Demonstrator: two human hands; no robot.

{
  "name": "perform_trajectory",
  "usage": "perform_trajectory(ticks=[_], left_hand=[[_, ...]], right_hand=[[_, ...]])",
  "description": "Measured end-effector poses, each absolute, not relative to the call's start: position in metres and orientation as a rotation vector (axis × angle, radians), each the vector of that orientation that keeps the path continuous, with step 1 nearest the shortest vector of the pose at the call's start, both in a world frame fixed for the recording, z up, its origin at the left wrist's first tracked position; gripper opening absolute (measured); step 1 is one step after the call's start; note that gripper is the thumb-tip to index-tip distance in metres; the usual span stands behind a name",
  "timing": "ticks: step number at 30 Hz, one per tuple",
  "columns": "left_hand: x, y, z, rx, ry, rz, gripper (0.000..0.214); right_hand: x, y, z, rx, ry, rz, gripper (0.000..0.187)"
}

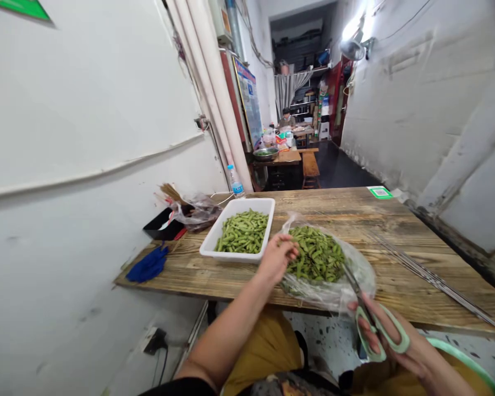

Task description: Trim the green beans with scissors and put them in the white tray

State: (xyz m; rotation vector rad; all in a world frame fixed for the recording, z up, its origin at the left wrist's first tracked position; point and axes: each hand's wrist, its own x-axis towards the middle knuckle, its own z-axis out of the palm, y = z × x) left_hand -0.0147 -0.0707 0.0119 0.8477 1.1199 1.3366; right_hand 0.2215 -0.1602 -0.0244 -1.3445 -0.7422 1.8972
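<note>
A clear plastic bag point(357, 272) lies open on the wooden table point(396, 242), holding a heap of green pods point(317, 256). My left hand point(277, 257) reaches into the left side of that heap, fingers curled and pinching a pod. My right hand point(390, 341) hovers below the table's front edge, its fingers through the pale green handles of a pair of scissors point(371, 316). The blades point up toward the bag. To the left stands a white rectangular tray point(220, 234) filled with more green pods point(244, 231).
A blue cloth point(148, 265), a black box point(161, 225), a crumpled plastic bag point(198, 212) and a water bottle point(236, 182) sit at the table's left end by the wall. A green sticker point(380, 192) marks the far edge. A green basin rim point(462, 357) shows beneath. A person sits far down the corridor.
</note>
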Motion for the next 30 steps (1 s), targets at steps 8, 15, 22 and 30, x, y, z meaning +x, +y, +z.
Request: perform_trajectory(ticks=[8,15,22,30], left_hand=[[-0.128,-0.012,0.049,1.886,2.348,1.005,0.024],[0.038,-0.005,0.018,2.373,1.456,0.479,0.022],[0.125,0.024,-0.029,2.362,1.74,0.2,0.019],[0.101,0.02,-0.009,2.423,1.633,0.191,0.013]], right_hand=[[0.24,-0.145,-0.027,-1.214,-0.376,1.754,0.03],[0.231,-0.165,-0.023,-1.306,-0.722,1.739,0.041],[0.238,-0.2,-0.009,-1.392,-0.828,1.596,0.054],[0.239,-0.2,-0.015,-1.384,-0.938,1.558,0.059]])
